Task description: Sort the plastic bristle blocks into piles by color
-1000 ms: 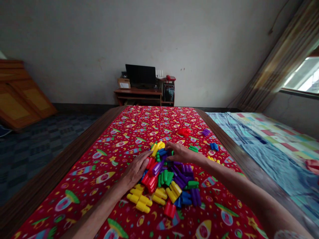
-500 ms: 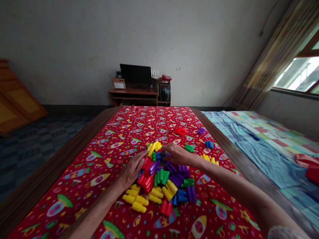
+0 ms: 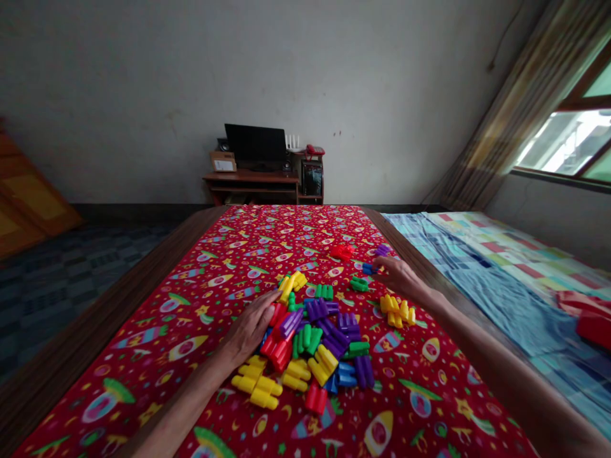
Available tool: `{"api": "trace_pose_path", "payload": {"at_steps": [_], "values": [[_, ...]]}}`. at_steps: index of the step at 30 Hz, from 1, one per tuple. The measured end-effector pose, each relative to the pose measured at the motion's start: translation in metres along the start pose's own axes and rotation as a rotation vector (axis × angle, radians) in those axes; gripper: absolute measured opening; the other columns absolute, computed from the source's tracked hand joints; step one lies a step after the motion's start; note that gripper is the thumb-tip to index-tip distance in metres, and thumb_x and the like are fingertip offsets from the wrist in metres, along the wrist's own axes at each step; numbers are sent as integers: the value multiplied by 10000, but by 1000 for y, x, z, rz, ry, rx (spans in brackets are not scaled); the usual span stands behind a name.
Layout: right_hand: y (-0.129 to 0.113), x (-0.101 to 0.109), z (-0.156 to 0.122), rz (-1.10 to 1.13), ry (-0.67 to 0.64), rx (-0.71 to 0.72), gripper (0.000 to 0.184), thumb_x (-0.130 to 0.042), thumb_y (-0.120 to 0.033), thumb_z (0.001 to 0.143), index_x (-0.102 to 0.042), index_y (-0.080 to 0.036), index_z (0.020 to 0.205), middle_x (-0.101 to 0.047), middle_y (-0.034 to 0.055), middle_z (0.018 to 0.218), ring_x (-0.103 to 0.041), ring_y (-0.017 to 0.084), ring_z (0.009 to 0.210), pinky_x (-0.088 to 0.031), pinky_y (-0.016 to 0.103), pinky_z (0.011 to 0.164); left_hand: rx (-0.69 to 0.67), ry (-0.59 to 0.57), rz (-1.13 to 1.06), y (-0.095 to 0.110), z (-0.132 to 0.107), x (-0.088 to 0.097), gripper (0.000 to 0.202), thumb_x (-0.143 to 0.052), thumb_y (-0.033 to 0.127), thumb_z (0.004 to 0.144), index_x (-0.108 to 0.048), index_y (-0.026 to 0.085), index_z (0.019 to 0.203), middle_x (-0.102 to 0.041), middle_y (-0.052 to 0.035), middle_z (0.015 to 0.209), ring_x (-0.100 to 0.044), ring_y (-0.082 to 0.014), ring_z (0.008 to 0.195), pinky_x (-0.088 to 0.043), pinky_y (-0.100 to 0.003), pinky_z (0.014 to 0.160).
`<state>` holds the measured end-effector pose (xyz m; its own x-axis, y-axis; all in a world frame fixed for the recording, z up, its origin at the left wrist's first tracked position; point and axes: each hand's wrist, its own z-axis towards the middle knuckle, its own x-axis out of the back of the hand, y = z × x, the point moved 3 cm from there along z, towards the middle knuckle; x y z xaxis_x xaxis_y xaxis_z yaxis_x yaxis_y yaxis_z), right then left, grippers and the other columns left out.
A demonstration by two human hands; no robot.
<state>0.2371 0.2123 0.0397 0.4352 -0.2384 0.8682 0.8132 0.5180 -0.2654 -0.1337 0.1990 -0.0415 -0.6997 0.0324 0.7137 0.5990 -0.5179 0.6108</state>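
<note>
A mixed pile of plastic building blocks lies before me, with purple blocks (image 3: 334, 337), green blocks (image 3: 307, 340), yellow blocks (image 3: 258, 383) and red blocks (image 3: 278, 351). My left hand (image 3: 251, 326) rests along the pile's left side, fingers stretched out, touching its edge near a long yellow block (image 3: 287, 288). Beyond the pile to the right, my right hand (image 3: 401, 278) pinches a blue block (image 3: 368, 269) at its fingertips, just above the cloth. Nearby lie a green block (image 3: 359, 284), a red group (image 3: 342, 252), a purple block (image 3: 382, 250) and a yellow group (image 3: 397, 310).
A red patterned cloth (image 3: 191, 356) covers the table, whose dark wooden edge (image 3: 143, 286) shows at the sides. A bed (image 3: 496, 261) stands at the right. Against the far wall is a desk (image 3: 252, 178) with a monitor (image 3: 255, 146).
My right hand has moved from the pile outward to the far right, carrying a blue block. My left hand stays at the pile. The view has shifted slightly.
</note>
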Motion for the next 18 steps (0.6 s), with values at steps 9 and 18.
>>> {"api": "trace_pose_path", "payload": {"at_steps": [9, 18], "values": [[31, 19, -45, -180, -116, -109, 147, -500, -179, 872, -634, -182, 813, -677, 80, 823, -596, 193, 778, -441, 297, 705, 5, 14, -2, -3, 2, -2, 566, -241, 491, 968, -526, 167, 1334, -555, -89, 1385, -480, -231, 1302, -348, -413, 1132], [-25, -7, -62, 15, -203, 88, 264, -450, -377, 957, -642, -199, 981, -668, 114, 996, -625, 216, 917, -508, 348, 806, 7, -9, 29, 0, 3, 1, 578, -236, 483, 966, -528, 147, 1334, -553, -103, 1387, -486, -240, 1299, -361, -425, 1123]]}}
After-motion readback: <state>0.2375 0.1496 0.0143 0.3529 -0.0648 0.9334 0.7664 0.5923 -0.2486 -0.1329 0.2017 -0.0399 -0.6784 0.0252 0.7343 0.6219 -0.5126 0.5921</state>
